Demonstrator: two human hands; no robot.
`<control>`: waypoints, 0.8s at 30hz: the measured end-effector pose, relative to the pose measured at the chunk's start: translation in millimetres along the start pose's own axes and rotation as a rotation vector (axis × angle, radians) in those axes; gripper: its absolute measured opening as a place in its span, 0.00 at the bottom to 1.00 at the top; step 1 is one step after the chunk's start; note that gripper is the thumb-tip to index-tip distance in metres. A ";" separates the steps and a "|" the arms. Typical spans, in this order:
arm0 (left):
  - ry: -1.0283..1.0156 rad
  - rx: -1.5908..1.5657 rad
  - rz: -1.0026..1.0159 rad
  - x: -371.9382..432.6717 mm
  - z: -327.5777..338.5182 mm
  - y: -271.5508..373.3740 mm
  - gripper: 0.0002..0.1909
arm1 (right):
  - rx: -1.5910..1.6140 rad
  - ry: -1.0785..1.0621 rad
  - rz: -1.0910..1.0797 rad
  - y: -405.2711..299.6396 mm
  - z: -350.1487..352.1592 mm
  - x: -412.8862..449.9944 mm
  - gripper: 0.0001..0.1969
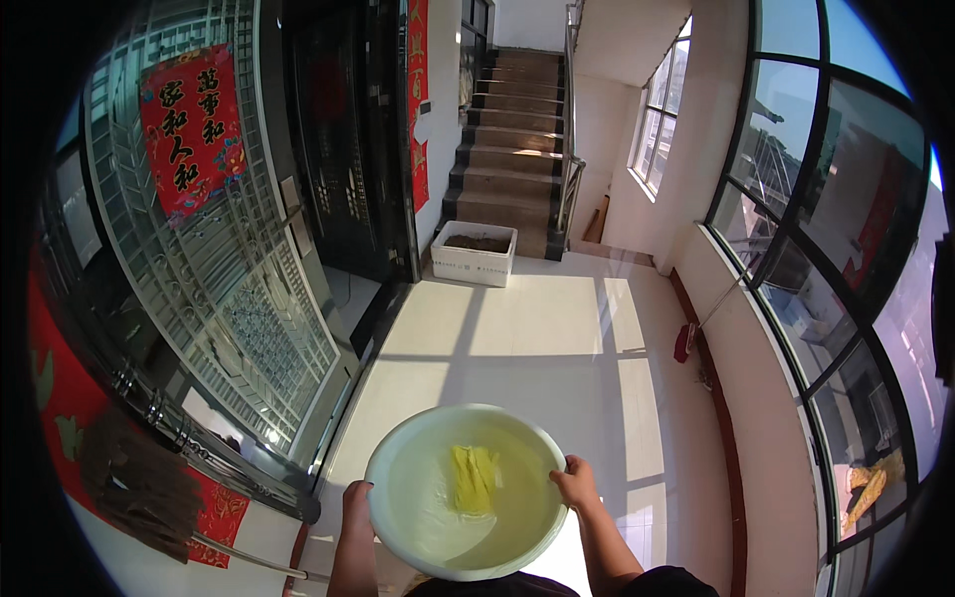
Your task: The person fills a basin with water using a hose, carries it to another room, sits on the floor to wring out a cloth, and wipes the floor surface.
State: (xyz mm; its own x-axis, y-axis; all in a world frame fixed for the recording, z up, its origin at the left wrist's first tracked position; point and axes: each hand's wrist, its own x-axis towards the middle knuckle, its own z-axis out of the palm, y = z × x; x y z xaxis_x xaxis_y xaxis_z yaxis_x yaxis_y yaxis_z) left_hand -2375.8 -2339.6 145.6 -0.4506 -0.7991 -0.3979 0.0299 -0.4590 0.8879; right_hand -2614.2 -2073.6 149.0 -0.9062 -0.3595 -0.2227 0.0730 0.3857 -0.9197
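Note:
A large pale plastic basin [406, 515] with water in it is held in front of my body, low in the view. In the water, near the middle of the basin, lies a folded yellow cloth [473, 480]. My left hand [358, 501] grips the basin's left rim; most of its fingers are hidden beneath and behind the wall. On the right side, my right hand [573, 481] holds the rim, thumb over the edge and fingers outside.
Ahead, a white foam box [471, 266] of dark soil stands before the stairs [511, 149]. An open metal door [224, 298] and a mop [142, 485] are at left. Another mop [683, 342] leans by the right-hand windows.

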 end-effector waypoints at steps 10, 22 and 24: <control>-0.026 0.027 0.075 240.9 82.2 75.1 0.08 | 0.130 0.030 -0.007 -88.8 79.0 218.8 0.12; 0.210 -0.089 0.075 474.2 187.3 157.6 0.06 | -0.043 -0.219 -0.127 -215.3 190.8 540.7 0.13; 0.246 -0.104 0.112 507.1 199.5 171.9 0.07 | -0.093 -0.253 -0.114 -228.6 212.4 594.2 0.12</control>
State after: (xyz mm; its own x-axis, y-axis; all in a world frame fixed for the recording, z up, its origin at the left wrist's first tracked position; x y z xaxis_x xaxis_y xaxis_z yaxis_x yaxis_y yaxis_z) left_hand -2777.1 -2746.3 142.5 -0.2101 -0.9115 -0.3535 0.1644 -0.3894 0.9063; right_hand -3080.9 -2555.9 158.2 -0.7726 -0.6011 -0.2043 -0.0722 0.4028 -0.9124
